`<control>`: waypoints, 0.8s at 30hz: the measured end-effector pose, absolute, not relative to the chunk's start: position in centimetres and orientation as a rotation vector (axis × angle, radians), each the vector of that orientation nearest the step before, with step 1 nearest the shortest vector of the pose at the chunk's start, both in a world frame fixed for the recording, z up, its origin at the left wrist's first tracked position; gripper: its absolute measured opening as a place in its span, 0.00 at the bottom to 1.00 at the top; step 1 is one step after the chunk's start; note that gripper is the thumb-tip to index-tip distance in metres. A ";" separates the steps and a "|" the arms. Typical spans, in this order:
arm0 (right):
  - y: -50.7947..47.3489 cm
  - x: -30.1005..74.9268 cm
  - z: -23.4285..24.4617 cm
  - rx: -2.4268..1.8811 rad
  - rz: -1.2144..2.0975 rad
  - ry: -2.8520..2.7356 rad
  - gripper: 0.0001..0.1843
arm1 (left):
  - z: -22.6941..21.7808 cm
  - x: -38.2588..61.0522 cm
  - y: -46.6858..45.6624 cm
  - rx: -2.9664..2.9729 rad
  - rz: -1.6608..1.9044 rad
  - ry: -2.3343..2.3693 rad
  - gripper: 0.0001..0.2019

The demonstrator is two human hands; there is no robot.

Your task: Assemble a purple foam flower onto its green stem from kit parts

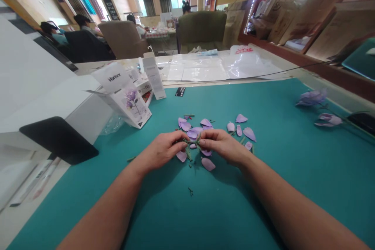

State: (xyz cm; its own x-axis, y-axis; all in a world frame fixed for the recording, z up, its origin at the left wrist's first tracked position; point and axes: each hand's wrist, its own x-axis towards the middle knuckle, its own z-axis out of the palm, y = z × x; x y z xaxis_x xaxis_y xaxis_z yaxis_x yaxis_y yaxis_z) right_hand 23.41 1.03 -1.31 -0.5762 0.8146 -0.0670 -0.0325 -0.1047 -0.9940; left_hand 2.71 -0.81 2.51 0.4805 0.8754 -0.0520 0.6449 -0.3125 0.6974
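Bare forearms [105,207] are stretched from the lower edge over a green mat [293,164], by which most of the worktop [17,218] is covered. Between the two hands, near the middle of the mat, a small green stem piece [191,141] is held: one end is pinched between thumb and fingers of the left hand [168,146], the other by the fingertips of the right hand [221,144]. Whether one part or several joined ones are gripped cannot be told. Lilac petals [208,164] are scattered beneath and around the fingers, and a second cluster of petals [249,134] is spread just beyond the right hand, with short green bits among them. Small dark green parts [190,191] are seen on the mat nearer the camera. At the far left, a white box [133,105] printed with a purple flower is stood beside a narrow white box [154,80]; a black label [180,91] is laid near them. At the far right, two purple flowers [312,97] are placed, well apart from the hands.
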 end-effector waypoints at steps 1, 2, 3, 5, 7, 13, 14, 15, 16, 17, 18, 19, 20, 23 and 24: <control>1.1 23.4 -1.4 -0.870 1.756 -1.549 0.16 | 2.6 2.8 -0.9 2.066 0.453 1.248 0.10; 1.1 23.4 -1.6 -0.866 1.762 -1.546 0.16 | 2.6 2.8 -0.9 2.072 0.461 1.244 0.10; 1.1 23.4 -1.7 -0.860 1.769 -1.540 0.16 | 2.6 2.9 -0.9 2.082 0.469 1.238 0.10; 1.1 23.3 -1.8 -0.847 1.790 -1.522 0.15 | 2.5 3.0 -1.0 2.114 0.485 1.220 0.10; 1.1 23.2 -1.9 -0.828 1.812 -1.501 0.14 | 2.4 3.1 -1.1 2.155 0.499 1.194 0.10; 0.3 23.1 -0.9 -0.722 1.762 -1.520 0.27 | 1.9 3.1 -1.2 2.264 0.527 1.235 0.11; 0.1 23.0 -0.7 -0.727 1.701 -1.558 0.28 | 1.8 3.2 -1.2 2.283 0.519 1.246 0.12; -0.1 22.9 -0.6 -0.750 1.618 -1.608 0.26 | 1.7 3.2 -1.2 2.299 0.509 1.255 0.12; -0.3 22.7 -0.6 -0.784 1.526 -1.658 0.22 | 1.7 3.3 -1.2 2.310 0.502 1.263 0.12; -0.4 22.6 -0.6 -0.820 1.441 -1.703 0.18 | 1.6 3.3 -1.2 2.318 0.501 1.270 0.12; -0.5 22.4 -0.7 -0.849 1.380 -1.738 0.14 | 1.6 3.4 -1.2 2.325 0.504 1.271 0.12; -0.6 22.3 -0.8 -0.866 1.353 -1.758 0.12 | 1.6 3.4 -1.3 2.334 0.513 1.269 0.11; -0.7 22.2 -0.8 -0.870 1.363 -1.758 0.11 | 1.7 3.5 -1.3 2.349 0.524 1.263 0.11; -0.5 22.0 -1.1 -0.844 1.544 -1.660 0.11 | 1.8 3.6 -1.4 2.405 0.564 1.241 0.12; -0.5 22.0 -1.1 -0.837 1.622 -1.606 0.11 | 1.9 3.6 -1.4 2.414 0.579 1.244 0.12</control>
State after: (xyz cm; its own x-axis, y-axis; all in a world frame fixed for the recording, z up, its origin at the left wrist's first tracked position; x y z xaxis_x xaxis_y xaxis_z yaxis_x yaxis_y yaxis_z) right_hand 22.04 -0.46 -1.09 -0.5497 0.8349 0.0274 -0.0356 0.0094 -0.9993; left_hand 3.60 -1.43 1.88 0.5277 0.8277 0.1910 0.6790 -0.5461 0.4907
